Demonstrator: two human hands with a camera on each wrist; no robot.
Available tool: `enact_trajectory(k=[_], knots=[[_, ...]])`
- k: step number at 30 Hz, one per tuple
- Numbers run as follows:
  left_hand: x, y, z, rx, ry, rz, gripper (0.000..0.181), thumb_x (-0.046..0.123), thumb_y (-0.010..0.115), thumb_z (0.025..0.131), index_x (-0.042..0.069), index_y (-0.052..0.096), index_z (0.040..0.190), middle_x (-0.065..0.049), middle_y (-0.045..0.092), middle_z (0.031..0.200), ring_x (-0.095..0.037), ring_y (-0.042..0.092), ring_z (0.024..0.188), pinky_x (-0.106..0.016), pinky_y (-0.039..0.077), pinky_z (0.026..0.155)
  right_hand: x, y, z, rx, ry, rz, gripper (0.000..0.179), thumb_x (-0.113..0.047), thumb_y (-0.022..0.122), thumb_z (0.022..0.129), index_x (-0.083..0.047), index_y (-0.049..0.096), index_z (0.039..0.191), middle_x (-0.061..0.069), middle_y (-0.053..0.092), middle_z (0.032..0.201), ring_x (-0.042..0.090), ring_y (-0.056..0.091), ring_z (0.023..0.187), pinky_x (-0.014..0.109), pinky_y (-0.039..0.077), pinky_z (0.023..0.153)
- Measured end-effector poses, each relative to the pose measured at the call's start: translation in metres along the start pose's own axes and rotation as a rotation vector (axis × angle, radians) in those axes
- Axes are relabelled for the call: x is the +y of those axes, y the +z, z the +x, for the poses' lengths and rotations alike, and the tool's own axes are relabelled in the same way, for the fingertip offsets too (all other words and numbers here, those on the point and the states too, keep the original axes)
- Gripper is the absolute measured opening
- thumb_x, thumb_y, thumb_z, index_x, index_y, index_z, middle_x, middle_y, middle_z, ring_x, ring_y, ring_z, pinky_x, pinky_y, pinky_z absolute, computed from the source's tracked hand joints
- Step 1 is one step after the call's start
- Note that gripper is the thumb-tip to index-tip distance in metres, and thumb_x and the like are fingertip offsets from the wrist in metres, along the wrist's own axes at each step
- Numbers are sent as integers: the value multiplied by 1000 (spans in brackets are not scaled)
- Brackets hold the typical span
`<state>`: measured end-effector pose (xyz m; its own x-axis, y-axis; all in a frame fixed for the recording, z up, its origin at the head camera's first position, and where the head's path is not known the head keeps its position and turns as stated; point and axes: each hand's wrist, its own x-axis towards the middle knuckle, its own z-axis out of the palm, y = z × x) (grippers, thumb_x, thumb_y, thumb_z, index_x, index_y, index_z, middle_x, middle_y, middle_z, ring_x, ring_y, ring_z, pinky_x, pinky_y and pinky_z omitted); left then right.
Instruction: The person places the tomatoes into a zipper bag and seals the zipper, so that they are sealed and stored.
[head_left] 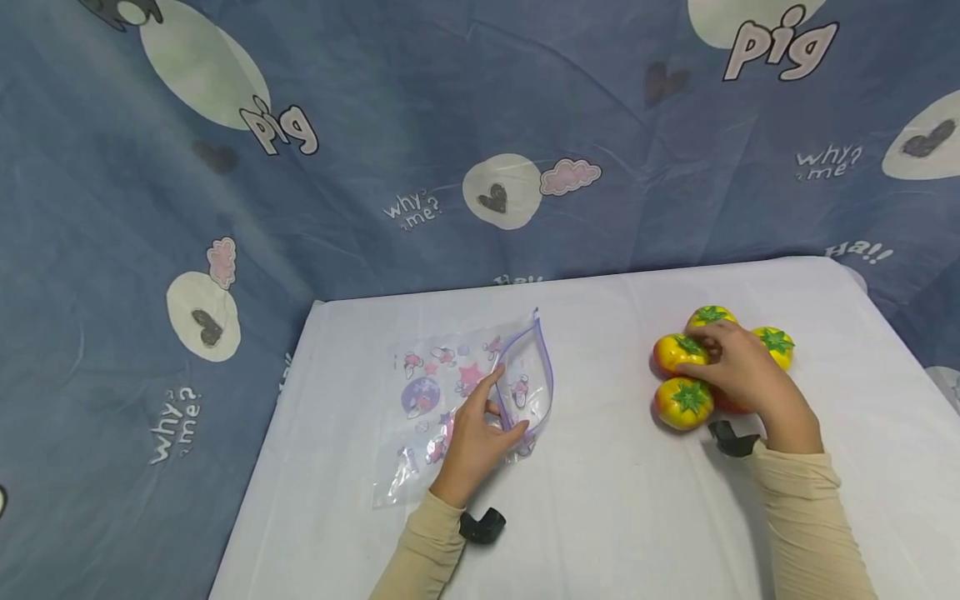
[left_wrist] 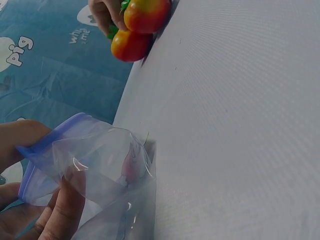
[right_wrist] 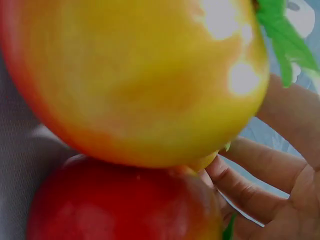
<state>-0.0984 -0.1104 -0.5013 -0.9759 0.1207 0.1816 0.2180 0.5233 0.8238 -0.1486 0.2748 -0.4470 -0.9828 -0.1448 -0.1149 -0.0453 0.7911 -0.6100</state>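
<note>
A clear zip bag [head_left: 408, 433] with pink and purple prints and a purple zip strip lies on the table, its mouth spread towards the right. My left hand [head_left: 474, 433] holds the mouth, thumb and forefinger apart at the strip; in the left wrist view fingers [left_wrist: 67, 210] show through the film. On the right, several glossy red-yellow tomatoes with green leaves sit bunched together. My right hand [head_left: 738, 371] grips one tomato [head_left: 671, 357] between thumb and fingers. A nearer tomato [head_left: 684, 406] sits beside it. Large tomatoes [right_wrist: 140, 85] hide much of the grip in the right wrist view.
A white cloth covers the table [head_left: 592, 500]. Blue printed fabric [head_left: 420, 100] hangs behind it and at the left. Other tomatoes stand close around the right hand, one at the back [head_left: 708, 315] and one to the right [head_left: 776, 343].
</note>
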Motion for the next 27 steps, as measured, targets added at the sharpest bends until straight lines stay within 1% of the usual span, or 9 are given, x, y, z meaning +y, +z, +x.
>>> enact_trajectory(k=[2,5,8,13,19,24,27], knots=[[1,-1,0,-1,-1,-1,87,3,88,75,10,49,152,-11,64,94,-22,60,72,-20,54,51,1,0,1,4,1,-14,72,-42,81,89,5,59,139,31,61,133,46,54,119,67,43,104],[1,-1,0,-3,-5,-1,87,3,88,75,10,49,153,-12,64,96,-23,60,73,-20,54,52,1,1,1,5,2,-24,70,-41,82,88,4,61,138,29,63,130,42,54,114,65,45,101],[1,-1,0,-3,-5,2,88,3,88,75,11,48,153,-12,64,96,-22,60,73,-20,54,52,0,3,1,-7,11,-8,67,-40,81,89,2,61,137,28,63,133,43,56,118,65,46,103],[0,-1,1,-4,-3,13,88,3,89,75,11,48,153,-11,63,93,-19,58,72,-20,54,52,-2,4,0,-45,45,20,70,-42,79,90,-1,56,141,28,61,139,44,58,122,65,47,104],[1,-1,1,-7,-5,12,88,4,89,75,10,48,153,-10,63,91,-14,55,69,-20,53,51,-4,3,0,-25,21,23,69,-38,81,89,0,56,141,28,61,139,44,59,124,65,47,105],[2,-1,0,-6,-5,13,88,4,89,75,12,48,153,-9,63,92,-18,58,73,-20,53,52,-7,3,0,0,-4,22,72,-46,80,89,-2,58,141,25,61,139,43,55,126,66,44,107],[2,-1,0,-5,-1,16,88,3,89,75,11,48,153,-9,63,92,-20,59,74,-20,53,52,-10,3,0,13,-29,24,74,-47,79,89,-2,58,143,24,60,140,42,54,126,67,43,108]])
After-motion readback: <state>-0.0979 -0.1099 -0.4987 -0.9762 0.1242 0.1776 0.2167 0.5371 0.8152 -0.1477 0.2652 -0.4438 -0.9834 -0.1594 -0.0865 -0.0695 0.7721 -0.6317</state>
